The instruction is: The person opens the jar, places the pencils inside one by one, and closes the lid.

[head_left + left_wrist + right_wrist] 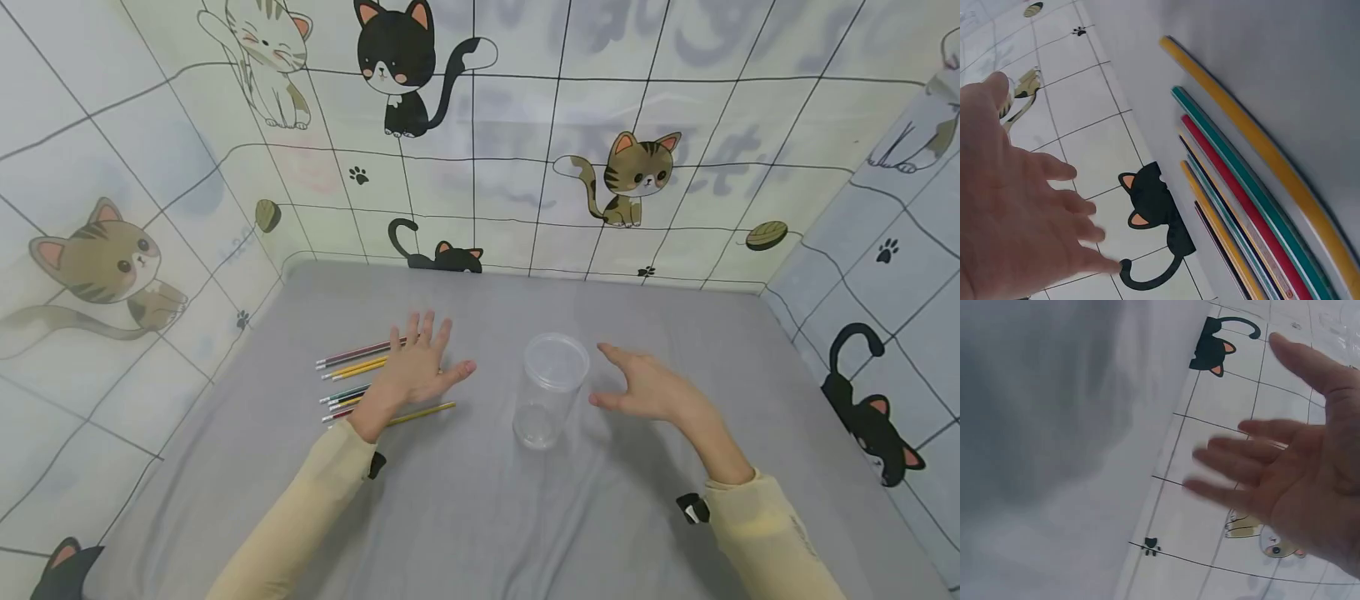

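Observation:
Several pencils (356, 370) lie side by side on the grey cloth, yellow, red, green and dark ones, with white eraser ends pointing left. Above them my left hand (415, 372) is spread with its fingers straight, holding nothing and covering part of the row. In the left wrist view, the yellow pencil (1260, 140) lies a little apart from the others. A clear plastic jar (546, 408) stands upright between my hands, its translucent top (557, 360) looking like a lid. Just right of the jar, my right hand (648, 387) holds nothing, thumb and fingers apart.
The grey cloth (480, 517) covers the work surface and has a few folds in front. White walls with cat drawings and black grid lines enclose it at the back (517, 183), left (112, 392) and right (892, 308).

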Demonstrator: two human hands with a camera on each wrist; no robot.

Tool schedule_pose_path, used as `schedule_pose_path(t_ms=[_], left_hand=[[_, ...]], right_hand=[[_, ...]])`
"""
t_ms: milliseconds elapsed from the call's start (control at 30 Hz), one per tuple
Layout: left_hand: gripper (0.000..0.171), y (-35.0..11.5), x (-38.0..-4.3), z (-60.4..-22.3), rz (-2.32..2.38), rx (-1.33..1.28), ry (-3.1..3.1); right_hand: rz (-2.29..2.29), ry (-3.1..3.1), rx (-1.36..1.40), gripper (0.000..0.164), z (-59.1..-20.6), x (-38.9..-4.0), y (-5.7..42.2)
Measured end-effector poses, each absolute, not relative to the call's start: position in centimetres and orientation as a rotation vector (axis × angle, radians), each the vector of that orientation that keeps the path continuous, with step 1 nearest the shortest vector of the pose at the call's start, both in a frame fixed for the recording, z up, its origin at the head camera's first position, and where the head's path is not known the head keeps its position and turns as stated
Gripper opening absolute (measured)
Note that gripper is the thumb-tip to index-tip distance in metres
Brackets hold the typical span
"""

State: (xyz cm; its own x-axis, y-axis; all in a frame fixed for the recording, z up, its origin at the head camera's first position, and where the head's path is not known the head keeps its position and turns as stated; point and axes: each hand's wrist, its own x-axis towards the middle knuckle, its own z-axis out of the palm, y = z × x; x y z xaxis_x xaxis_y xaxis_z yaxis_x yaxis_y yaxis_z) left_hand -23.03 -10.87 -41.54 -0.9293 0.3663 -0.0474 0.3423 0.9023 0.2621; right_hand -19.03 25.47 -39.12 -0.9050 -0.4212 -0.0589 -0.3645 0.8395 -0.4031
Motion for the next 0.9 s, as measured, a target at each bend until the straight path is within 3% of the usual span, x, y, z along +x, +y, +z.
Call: schedule_pose_path(t_ms=[200, 433, 900], left_hand=[[0.073, -10.5, -22.3, -40.8, 0.754, 0.788, 2.99], [0.044, -9.1, -21.7, -40.0, 1.371, 1.022, 2.845], [0.065, -4.8, -20.9, -37.5, 1.555, 1.357, 2.604]], right_hand=[[-1.088, 2.701, -0.783, 0.065, -40.6, -18.7, 25.7], [-1.472, 2.522, -0.769, 0.064, -42.8, -18.5, 25.0], [-1.604, 2.399, -0.753, 0.083, -43.6, -18.0, 23.8]])
